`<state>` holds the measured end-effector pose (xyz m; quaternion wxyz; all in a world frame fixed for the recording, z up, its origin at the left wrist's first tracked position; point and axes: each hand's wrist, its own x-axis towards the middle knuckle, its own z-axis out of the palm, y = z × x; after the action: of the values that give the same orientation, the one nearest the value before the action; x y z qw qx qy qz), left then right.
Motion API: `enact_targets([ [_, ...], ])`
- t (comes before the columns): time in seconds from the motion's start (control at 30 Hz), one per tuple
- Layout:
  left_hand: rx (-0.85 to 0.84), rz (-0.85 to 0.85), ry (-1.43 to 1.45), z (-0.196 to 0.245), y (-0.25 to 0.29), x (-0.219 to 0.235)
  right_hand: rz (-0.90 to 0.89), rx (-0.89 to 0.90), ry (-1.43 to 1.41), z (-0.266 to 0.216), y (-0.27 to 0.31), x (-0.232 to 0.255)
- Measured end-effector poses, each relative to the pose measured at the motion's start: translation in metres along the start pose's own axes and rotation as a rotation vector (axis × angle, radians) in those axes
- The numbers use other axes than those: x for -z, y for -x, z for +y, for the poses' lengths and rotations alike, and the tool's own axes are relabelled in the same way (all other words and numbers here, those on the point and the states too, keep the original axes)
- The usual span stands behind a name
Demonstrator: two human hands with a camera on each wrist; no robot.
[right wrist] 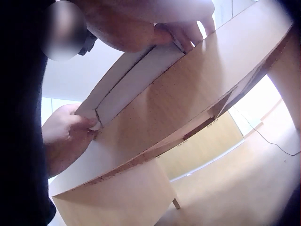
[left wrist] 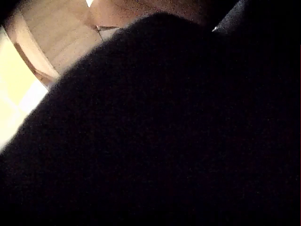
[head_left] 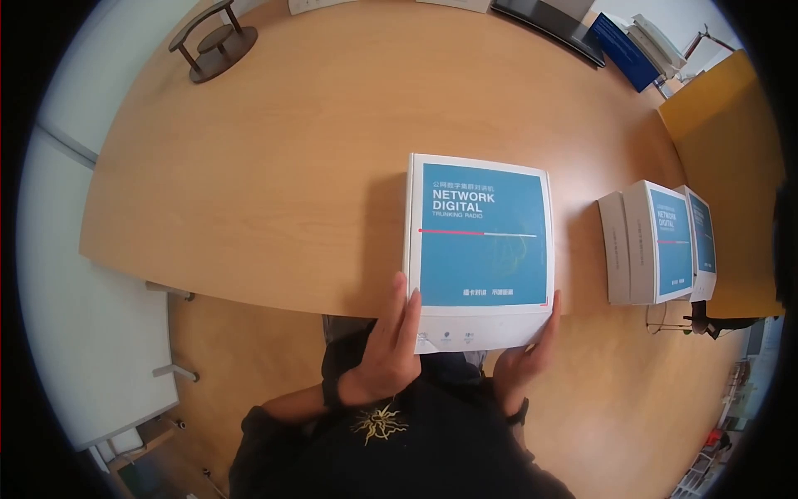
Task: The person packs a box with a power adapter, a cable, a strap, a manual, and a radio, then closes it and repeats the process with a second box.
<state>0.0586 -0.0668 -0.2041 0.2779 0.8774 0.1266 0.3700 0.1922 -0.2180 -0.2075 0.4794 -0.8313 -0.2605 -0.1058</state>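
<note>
A white box (head_left: 485, 258) with a blue "NETWORK DIGITAL" label is held between both hands at the table's near edge. My left hand (head_left: 389, 349) grips its left side near the lower corner, two fingers extended along that side. The right hand (head_left: 524, 366) holds the opposite side, low down, partly hidden by the box. In the right wrist view, the box's pale side (right wrist: 131, 77) shows a long seam close over the tabletop, with fingers at both ends. Dark cloth fills most of the left wrist view, hiding the left hand's work there.
Three similar boxes (head_left: 657, 245) stand together at the table's right, beside a yellow panel (head_left: 719, 158). A dark wooden stand (head_left: 218, 46) is at the far left of the wooden table (head_left: 249, 183). A black flat device (head_left: 553, 33) and a blue folder (head_left: 622, 51) lie at the back right.
</note>
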Motion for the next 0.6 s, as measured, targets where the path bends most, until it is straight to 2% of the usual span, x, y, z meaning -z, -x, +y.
enact_targets([
  [0.03, -0.033, -0.008, -0.133, -0.001, -0.002, 0.001, 0.005, -0.004, -0.005, 0.001, -0.001, -0.001],
  [0.17, -0.092, 0.029, -0.265, -0.007, -0.008, 0.000, 0.026, 0.080, 0.080, -0.001, -0.008, -0.007],
  [0.27, -0.075, 0.060, -0.178, -0.008, -0.007, -0.002, 0.030, 0.112, 0.117, 0.001, -0.010, -0.008],
  [0.37, 0.009, 0.018, -0.015, -0.005, -0.002, -0.001, 0.021, 0.160, 0.154, 0.002, -0.013, -0.009],
  [0.43, 0.108, -0.031, 0.306, 0.002, -0.001, -0.001, 0.013, 0.125, 0.137, 0.002, -0.012, -0.008],
  [0.6, 0.035, -0.065, 0.292, 0.001, 0.003, -0.006, 0.022, 0.131, 0.132, 0.002, -0.013, -0.008],
])
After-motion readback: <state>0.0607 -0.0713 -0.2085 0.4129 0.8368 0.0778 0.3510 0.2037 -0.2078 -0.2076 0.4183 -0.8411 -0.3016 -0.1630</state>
